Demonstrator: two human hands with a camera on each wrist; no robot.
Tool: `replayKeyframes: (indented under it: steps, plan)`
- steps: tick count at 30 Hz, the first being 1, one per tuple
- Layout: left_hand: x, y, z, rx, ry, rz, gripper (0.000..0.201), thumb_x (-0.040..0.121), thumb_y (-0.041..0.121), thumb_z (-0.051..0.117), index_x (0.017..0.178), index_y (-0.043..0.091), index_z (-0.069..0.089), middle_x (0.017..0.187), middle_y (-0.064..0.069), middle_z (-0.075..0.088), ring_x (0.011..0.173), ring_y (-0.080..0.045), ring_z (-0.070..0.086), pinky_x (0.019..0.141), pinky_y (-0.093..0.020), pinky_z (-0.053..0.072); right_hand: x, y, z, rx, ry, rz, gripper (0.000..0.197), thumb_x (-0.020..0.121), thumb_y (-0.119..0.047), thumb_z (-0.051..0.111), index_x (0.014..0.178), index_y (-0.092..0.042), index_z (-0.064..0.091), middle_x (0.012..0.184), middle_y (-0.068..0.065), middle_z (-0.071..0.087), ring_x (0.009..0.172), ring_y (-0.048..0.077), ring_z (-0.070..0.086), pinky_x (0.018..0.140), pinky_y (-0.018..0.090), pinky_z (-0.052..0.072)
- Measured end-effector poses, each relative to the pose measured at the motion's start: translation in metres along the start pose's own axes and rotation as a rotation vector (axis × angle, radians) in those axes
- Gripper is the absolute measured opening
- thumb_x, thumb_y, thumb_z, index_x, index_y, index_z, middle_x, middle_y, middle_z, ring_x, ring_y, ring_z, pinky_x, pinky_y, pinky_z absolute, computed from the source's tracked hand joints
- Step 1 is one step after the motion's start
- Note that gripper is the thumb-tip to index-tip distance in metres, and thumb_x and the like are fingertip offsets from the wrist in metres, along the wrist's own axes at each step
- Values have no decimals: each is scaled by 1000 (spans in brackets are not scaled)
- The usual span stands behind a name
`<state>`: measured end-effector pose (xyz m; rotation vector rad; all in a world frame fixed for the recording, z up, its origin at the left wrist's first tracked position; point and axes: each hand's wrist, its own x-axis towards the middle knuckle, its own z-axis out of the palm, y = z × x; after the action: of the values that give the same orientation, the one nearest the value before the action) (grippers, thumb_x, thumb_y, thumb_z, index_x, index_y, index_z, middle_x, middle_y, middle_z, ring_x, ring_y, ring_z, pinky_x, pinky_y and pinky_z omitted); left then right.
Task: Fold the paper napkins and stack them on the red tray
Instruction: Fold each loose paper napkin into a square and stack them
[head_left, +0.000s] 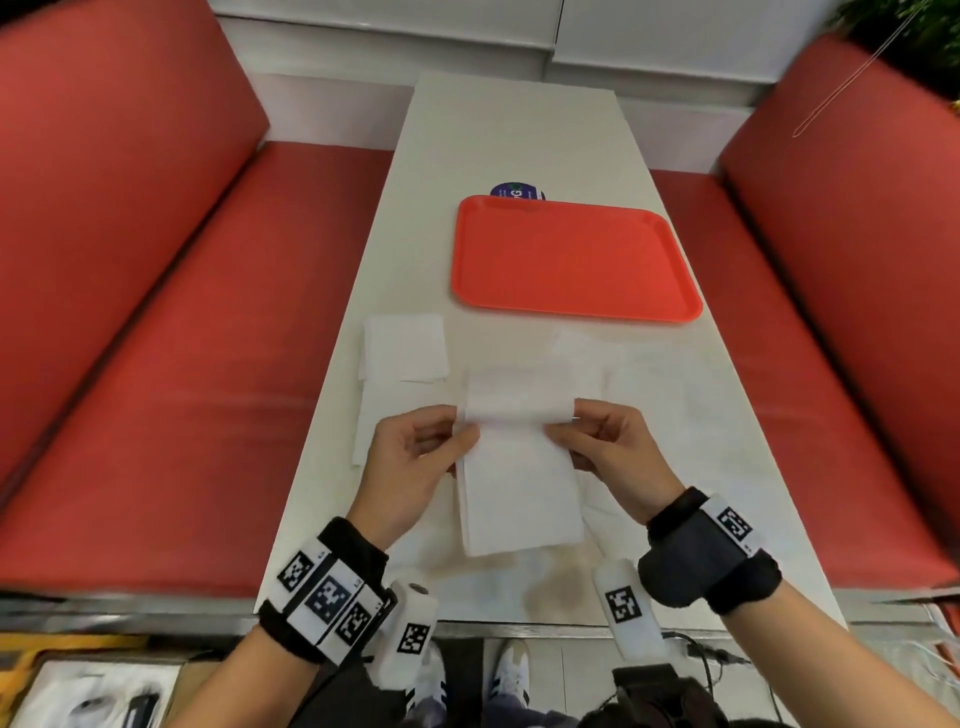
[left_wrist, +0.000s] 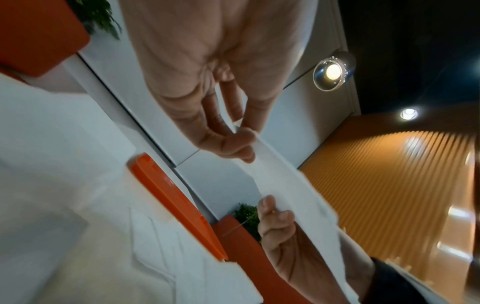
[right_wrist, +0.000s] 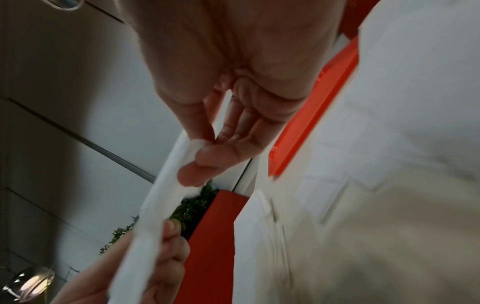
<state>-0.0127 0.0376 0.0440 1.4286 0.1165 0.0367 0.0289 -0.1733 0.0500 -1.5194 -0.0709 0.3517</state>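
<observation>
A white paper napkin (head_left: 514, 467) hangs above the near part of the table, its top edge bent over. My left hand (head_left: 415, 452) pinches its left top corner and my right hand (head_left: 608, 447) pinches the right one. The wrist views show the same napkin (left_wrist: 291, 189) (right_wrist: 161, 205) stretched between thumb and fingers of both hands. The red tray (head_left: 571, 257) lies past the hands, right of the table's middle, with nothing on it. More white napkins (head_left: 405, 348) lie flat on the table left of the held one, and others (head_left: 587, 358) lie behind it.
The white table (head_left: 509, 135) runs away from me between two red bench seats (head_left: 156, 364) (head_left: 831, 364). A round dark sticker (head_left: 514, 191) peeks out behind the tray. The table's metal front edge (head_left: 467, 623) is just below my wrists.
</observation>
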Motion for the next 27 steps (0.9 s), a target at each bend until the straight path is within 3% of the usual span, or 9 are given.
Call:
replayKeyframes:
  steps: [3,5,7,10,14,18,21,24,27]
  plan:
    - [-8,9,-22,17,29,-11,29,89,-14,48,82,1,72,79,-2,73,77,-11,68,65,-21,53,4,2,16,37,-78,11,42,93,12,42,74,-6,75,68,0,70,60,13,61,56,19,49]
    - [-14,15,-39,28,17,-26,32,90,-10,43,78,-3,72,82,-6,73,84,-12,66,68,-21,52,5,2,27,55,-129,43,42,90,13,35,69,2,71,60,1,62,55,12,51,53,18,45]
    - [-23,14,-55,102,-5,-41,24,90,3,53,78,-1,73,86,-6,72,88,-16,65,70,-24,50,4,7,38,23,-164,59,34,90,10,44,73,2,72,70,9,68,61,15,57,58,22,49]
    - [-37,2,-74,328,1,-109,10,81,10,75,73,9,70,79,2,68,69,-15,61,67,-25,44,-1,28,53,-136,-215,72,6,79,6,71,82,2,74,75,13,68,60,15,61,59,22,51]
    - [-48,-16,-85,529,80,-195,13,73,5,80,77,14,71,79,3,69,66,-12,64,64,-7,44,-2,55,68,-239,-228,143,14,73,2,79,86,-1,74,63,6,59,53,15,60,59,24,54]
    - [-37,-23,-89,626,196,-135,15,76,1,77,85,13,75,89,0,70,79,-12,65,65,-6,50,10,61,80,-313,-177,109,15,73,-2,80,86,-7,74,65,5,59,53,13,62,62,25,54]
    - [-28,-33,-89,726,168,-116,22,76,0,76,95,10,72,97,-4,65,81,-14,62,69,-13,53,23,66,85,-459,-140,64,16,73,-6,80,86,-13,74,66,1,60,54,10,60,61,22,54]
    - [-26,-43,-86,864,48,-169,32,76,2,76,106,11,68,106,-5,58,86,-17,57,82,-27,53,28,75,88,-592,-108,69,16,74,-6,76,86,-16,73,66,-2,60,55,8,58,58,13,48]
    - [-28,-47,-84,897,12,-177,38,75,5,77,110,16,66,109,1,53,84,-10,52,82,-26,51,26,80,89,-615,-104,93,18,75,-6,71,88,-18,72,68,-5,58,58,9,55,62,17,49]
